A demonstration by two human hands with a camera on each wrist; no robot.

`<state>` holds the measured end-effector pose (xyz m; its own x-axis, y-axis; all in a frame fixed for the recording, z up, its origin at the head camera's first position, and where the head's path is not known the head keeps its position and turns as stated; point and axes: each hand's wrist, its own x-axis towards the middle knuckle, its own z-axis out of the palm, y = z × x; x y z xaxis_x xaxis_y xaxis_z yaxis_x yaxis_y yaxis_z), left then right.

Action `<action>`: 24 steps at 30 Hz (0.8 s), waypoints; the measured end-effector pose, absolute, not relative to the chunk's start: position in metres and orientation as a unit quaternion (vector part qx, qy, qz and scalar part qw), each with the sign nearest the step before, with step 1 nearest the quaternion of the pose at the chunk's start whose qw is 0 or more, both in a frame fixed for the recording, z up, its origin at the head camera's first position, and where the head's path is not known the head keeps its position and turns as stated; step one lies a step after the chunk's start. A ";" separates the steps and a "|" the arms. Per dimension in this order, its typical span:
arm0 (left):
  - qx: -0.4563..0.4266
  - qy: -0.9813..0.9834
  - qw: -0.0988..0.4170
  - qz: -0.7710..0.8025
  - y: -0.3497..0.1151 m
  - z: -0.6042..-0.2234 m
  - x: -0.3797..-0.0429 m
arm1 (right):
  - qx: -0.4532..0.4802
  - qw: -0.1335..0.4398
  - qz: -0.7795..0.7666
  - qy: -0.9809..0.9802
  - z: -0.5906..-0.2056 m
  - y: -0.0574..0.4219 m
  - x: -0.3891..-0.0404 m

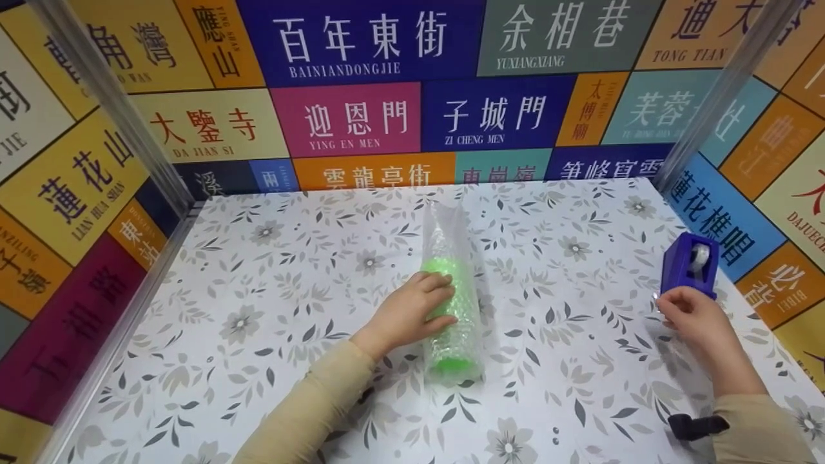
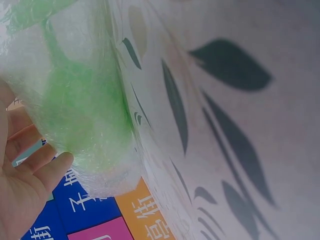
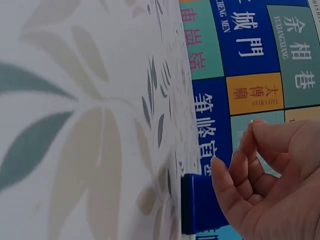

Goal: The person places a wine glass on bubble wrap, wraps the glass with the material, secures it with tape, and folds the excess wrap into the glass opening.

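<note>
A roll of clear bubble wrap [image 1: 461, 335] lies lengthwise near the middle of the table, around a bright green object whose kind I cannot tell. My left hand [image 1: 422, 306] rests on the roll's left side, fingers and thumb spread against the plastic. In the left wrist view, the fingertips touch the bubble wrap [image 2: 85, 110] beside the green part. Over at the right, my right hand [image 1: 696, 316] is just in front of a blue tape dispenser [image 1: 689, 261]. Its thumb and index finger pinch a tiny shiny bit of clear tape [image 3: 254, 121], mostly hidden by the fingertips.
A white tablecloth [image 1: 309, 277] with grey flowers and leaves covers the table. Panels with coloured place-name signs [image 1: 361, 45] stand along the back and both sides. Clear upright strips [image 1: 122, 90] mark the corners. A black strap end [image 1: 697, 426] sticks out at the right wrist.
</note>
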<state>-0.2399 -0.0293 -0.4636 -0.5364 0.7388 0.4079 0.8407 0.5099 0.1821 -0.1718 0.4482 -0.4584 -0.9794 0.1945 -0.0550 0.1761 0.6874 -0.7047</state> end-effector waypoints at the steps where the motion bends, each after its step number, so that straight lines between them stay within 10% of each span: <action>1: -0.460 -0.858 0.140 -0.180 -0.029 -0.464 -0.240 | -0.090 0.016 0.377 -0.922 -0.456 0.444 -0.174; 24: -0.459 -0.860 0.134 -0.178 -0.029 -0.461 -0.239 | 0.060 0.086 0.402 -0.910 -0.429 0.344 -0.214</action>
